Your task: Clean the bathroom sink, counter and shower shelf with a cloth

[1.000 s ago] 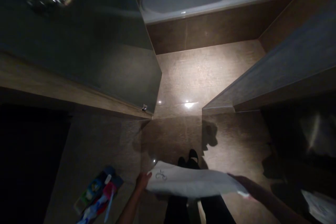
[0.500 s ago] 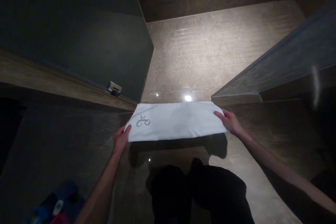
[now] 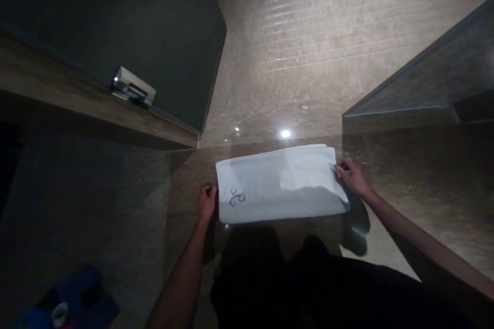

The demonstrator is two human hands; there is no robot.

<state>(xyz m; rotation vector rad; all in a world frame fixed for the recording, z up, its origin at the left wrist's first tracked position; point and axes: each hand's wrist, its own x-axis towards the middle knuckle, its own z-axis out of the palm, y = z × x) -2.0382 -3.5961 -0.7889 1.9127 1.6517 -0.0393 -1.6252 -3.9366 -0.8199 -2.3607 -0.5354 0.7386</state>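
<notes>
A folded white towel (image 3: 278,185) with a dark curled emblem on its left part lies low over the stone floor, just outside the shower opening. Beside its left edge is my left hand (image 3: 207,203), thumb and fingers slightly apart with nothing visible between them. My right hand (image 3: 353,177) pinches the towel's right edge between thumb and fingers. Shadow falls across the towel's lower half.
Beyond lies a shower floor (image 3: 293,56) with drain grooves. A dark glass door (image 3: 170,25) with a metal fitting (image 3: 133,86) stands left, a glass panel (image 3: 432,72) right. A blue object (image 3: 83,293) sits at lower left.
The towel has come down and slid slightly right in view. My left hand has let go of its left edge, while my right hand stays at the right edge. The view has tilted downward.
</notes>
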